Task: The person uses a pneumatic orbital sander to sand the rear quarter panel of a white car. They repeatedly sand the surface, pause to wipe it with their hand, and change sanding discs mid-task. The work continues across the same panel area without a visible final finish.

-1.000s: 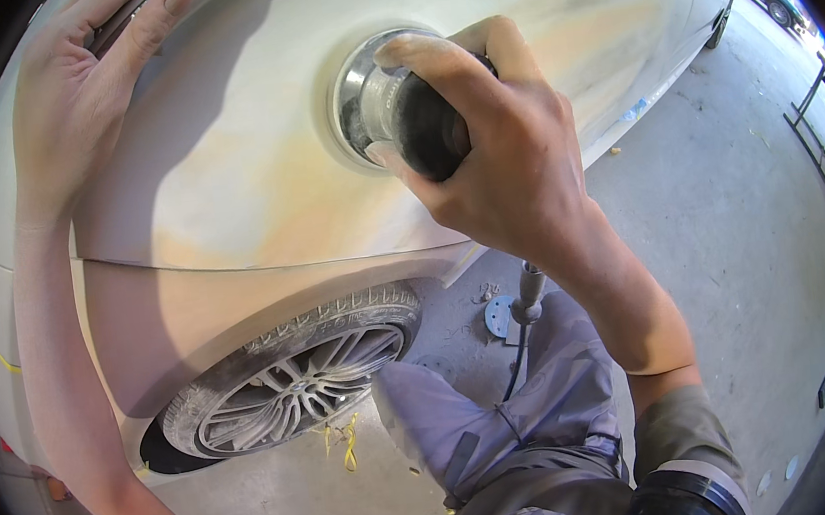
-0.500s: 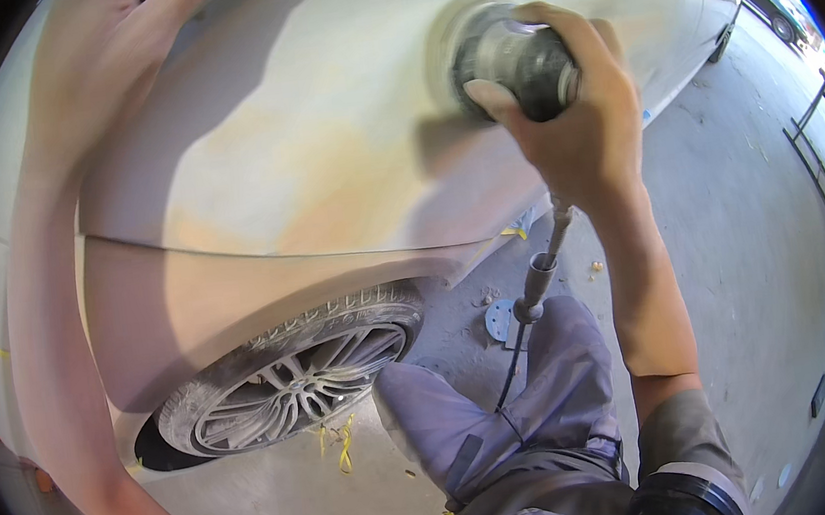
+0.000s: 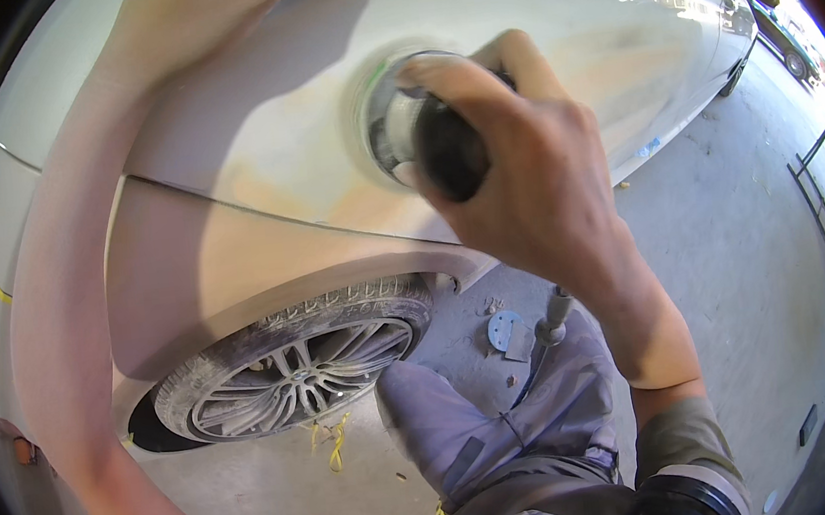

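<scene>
Right hand (image 3: 525,175) clamped around the dark rounded body of a pneumatic orbital sander (image 3: 419,131), fingers wrapped over the top, thumb side toward the car. The sander has a silver metal collar and a round flat pad with a green edge; the pad presses flat against the car body panel (image 3: 248,124), above and right of the wheel arch. Much of the tool is hidden under the hand. An air hose (image 3: 547,339) hangs below the right wrist, its dark fitting visible, lower run lost against the trousers.

Left hand is cut off at the top edge of the frame; only the left forearm (image 3: 74,293) shows, running up along the panel, so its grip cannot be told. Hands well apart.

Panel is pale, matte, sanded, with dull tan and peach patches around the sander; a curved seam line crosses it left of the tool. Further right the paint turns glossy and reflects light.

Below: front wheel (image 3: 293,366), multi-spoke silver alloy rim, dusty black tyre, top tucked under the arch. Grey trousers (image 3: 510,418) on the person's knee fill the lower centre. A round bluish sanding disc (image 3: 503,330) lies flat on the grey concrete floor (image 3: 734,254) just beside the hose fitting. Yellow scraps (image 3: 337,446) lie on the floor under the wheel. No containers in view. A dark metal frame (image 3: 819,205) at far right, blurred by the rim.
</scene>
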The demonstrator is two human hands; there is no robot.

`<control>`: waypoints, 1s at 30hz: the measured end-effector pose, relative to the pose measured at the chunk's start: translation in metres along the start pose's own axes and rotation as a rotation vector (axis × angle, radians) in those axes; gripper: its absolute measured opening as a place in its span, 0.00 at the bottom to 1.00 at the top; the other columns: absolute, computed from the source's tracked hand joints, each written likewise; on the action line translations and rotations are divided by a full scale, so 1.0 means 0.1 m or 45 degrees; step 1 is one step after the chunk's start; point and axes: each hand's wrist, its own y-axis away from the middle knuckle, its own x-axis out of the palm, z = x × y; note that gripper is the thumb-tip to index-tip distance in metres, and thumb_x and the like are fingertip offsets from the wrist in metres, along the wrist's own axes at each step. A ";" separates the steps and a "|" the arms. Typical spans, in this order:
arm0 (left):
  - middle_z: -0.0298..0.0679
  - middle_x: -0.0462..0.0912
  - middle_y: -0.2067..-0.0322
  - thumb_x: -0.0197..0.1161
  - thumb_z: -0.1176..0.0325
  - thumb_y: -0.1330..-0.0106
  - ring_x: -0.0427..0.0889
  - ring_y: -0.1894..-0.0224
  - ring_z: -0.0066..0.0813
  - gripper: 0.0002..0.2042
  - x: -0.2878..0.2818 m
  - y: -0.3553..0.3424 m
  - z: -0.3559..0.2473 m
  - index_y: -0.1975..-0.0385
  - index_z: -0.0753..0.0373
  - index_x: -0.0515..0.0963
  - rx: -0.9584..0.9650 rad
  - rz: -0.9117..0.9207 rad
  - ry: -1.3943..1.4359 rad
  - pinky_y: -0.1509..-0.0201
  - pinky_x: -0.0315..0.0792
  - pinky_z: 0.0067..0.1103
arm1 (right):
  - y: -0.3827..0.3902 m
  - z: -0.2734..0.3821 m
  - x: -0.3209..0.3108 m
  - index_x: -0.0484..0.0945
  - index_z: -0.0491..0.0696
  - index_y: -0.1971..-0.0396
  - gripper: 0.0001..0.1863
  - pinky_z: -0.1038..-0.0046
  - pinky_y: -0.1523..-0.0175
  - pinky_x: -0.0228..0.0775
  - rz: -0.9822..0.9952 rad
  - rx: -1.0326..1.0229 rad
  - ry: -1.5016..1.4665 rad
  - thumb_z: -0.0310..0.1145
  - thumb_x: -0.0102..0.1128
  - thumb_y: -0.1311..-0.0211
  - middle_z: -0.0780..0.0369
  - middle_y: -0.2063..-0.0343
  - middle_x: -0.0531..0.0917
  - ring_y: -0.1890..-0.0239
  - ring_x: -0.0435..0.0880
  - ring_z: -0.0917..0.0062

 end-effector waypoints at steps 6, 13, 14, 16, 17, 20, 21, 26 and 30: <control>0.44 0.86 0.76 0.63 0.66 0.25 0.81 0.73 0.24 0.12 -0.09 -0.05 0.08 0.57 0.69 0.88 0.005 0.119 0.062 0.66 0.74 0.25 | 0.05 0.26 0.17 0.80 0.53 0.51 0.23 0.51 0.67 0.83 0.172 -0.266 -0.106 0.25 0.68 0.51 0.45 0.56 0.77 0.70 0.87 0.49; 0.42 0.81 0.81 0.63 0.65 0.25 0.76 0.79 0.27 0.12 -0.10 -0.10 0.05 0.64 0.68 0.87 -0.110 0.180 0.042 0.70 0.70 0.27 | 0.01 0.14 0.03 0.84 0.54 0.49 0.29 0.58 0.59 0.83 0.060 0.013 0.003 0.28 0.82 0.57 0.55 0.61 0.82 0.65 0.88 0.54; 0.42 0.81 0.81 0.63 0.65 0.25 0.76 0.79 0.27 0.13 -0.10 -0.10 0.05 0.64 0.68 0.87 -0.118 0.179 0.042 0.70 0.70 0.27 | 0.01 0.14 0.03 0.84 0.54 0.49 0.30 0.57 0.59 0.84 0.010 -0.107 -0.030 0.28 0.82 0.57 0.55 0.61 0.82 0.65 0.88 0.55; 0.42 0.81 0.81 0.63 0.65 0.25 0.76 0.79 0.27 0.13 -0.10 -0.09 0.05 0.65 0.69 0.87 -0.037 0.108 0.065 0.70 0.70 0.27 | -0.01 0.17 0.04 0.83 0.53 0.51 0.25 0.56 0.63 0.83 0.057 -0.154 -0.073 0.26 0.75 0.54 0.52 0.60 0.80 0.68 0.88 0.53; 0.42 0.81 0.81 0.63 0.65 0.25 0.76 0.79 0.26 0.13 -0.09 -0.06 0.05 0.65 0.69 0.87 0.050 0.037 0.084 0.70 0.70 0.27 | -0.01 0.22 0.07 0.82 0.53 0.52 0.24 0.55 0.64 0.83 0.083 -0.199 -0.093 0.26 0.73 0.53 0.51 0.60 0.79 0.70 0.87 0.53; 0.42 0.82 0.81 0.63 0.65 0.25 0.76 0.78 0.25 0.12 -0.10 -0.05 0.07 0.62 0.69 0.87 0.068 0.096 0.050 0.70 0.71 0.26 | -0.01 0.37 0.18 0.80 0.52 0.54 0.20 0.52 0.68 0.82 0.204 -0.274 -0.112 0.24 0.67 0.50 0.47 0.58 0.76 0.74 0.86 0.50; 0.41 0.82 0.81 0.63 0.66 0.25 0.76 0.78 0.24 0.12 -0.11 -0.05 0.07 0.61 0.69 0.88 0.104 0.085 0.066 0.70 0.70 0.26 | 0.00 0.38 0.20 0.80 0.52 0.53 0.21 0.52 0.67 0.82 0.124 -0.336 -0.130 0.24 0.67 0.50 0.47 0.58 0.76 0.74 0.86 0.49; 0.36 0.82 0.80 0.62 0.68 0.23 0.75 0.77 0.19 0.12 -0.10 -0.07 0.05 0.58 0.71 0.87 -0.213 0.161 0.079 0.71 0.69 0.23 | 0.10 -0.20 0.06 0.84 0.52 0.47 0.31 0.60 0.54 0.83 -0.010 -0.115 -0.012 0.31 0.82 0.56 0.53 0.56 0.83 0.60 0.88 0.56; 0.34 0.80 0.81 0.61 0.67 0.21 0.74 0.78 0.18 0.13 -0.01 -0.07 -0.03 0.60 0.72 0.87 -0.115 0.064 0.077 0.73 0.67 0.22 | 0.12 -0.89 -0.21 0.83 0.49 0.45 0.34 0.63 0.45 0.81 -0.225 0.156 0.085 0.34 0.86 0.57 0.54 0.53 0.85 0.53 0.88 0.61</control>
